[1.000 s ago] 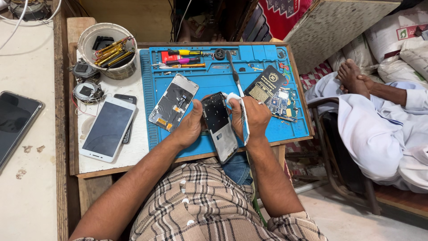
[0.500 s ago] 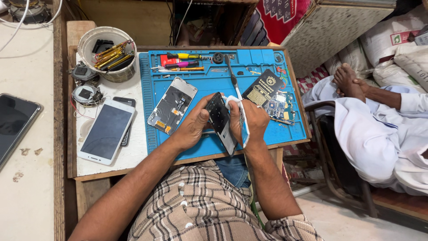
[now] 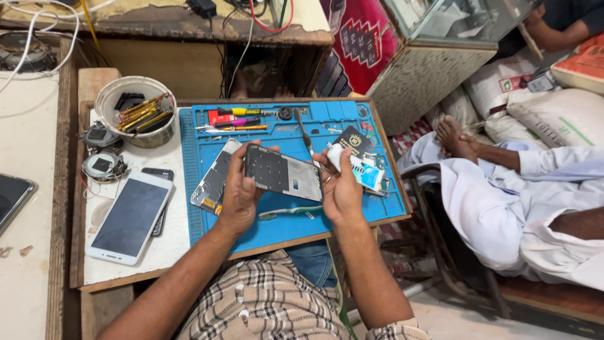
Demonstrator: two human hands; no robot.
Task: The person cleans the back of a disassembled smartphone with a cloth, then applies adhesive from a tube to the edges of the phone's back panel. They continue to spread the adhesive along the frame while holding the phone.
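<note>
I've got the phone frame [image 3: 283,173] up between both hands, dark inner side facing me, held level just above the blue work mat [image 3: 296,217]; my left hand [image 3: 238,189] clamps its left end, thumb on top and fingers curled underneath; my right hand [image 3: 340,186] grips the right edge, and its fingers also pinch a small white cloth [image 3: 335,155] against that end; so both hands are closed on the frame. Just under my left hand, partly hidden, lies a detached phone panel [image 3: 214,182] on the mat; below the frame, between my wrists, a thin greenish tool [image 3: 286,212] lies flat. Beyond my right hand sit a dark card [image 3: 352,140] and a light blue packet [image 3: 368,173], touching. Farther from my hands, along the mat's far edge, a row of screwdrivers [image 3: 239,119]. Out past my left hand, a white phone [image 3: 130,216] lies screen up on the table [image 3: 170,249]; beyond it a round tub [image 3: 135,119] of tools. To my right, a person in white clothes [image 3: 503,201] reclines, well apart.
</note>
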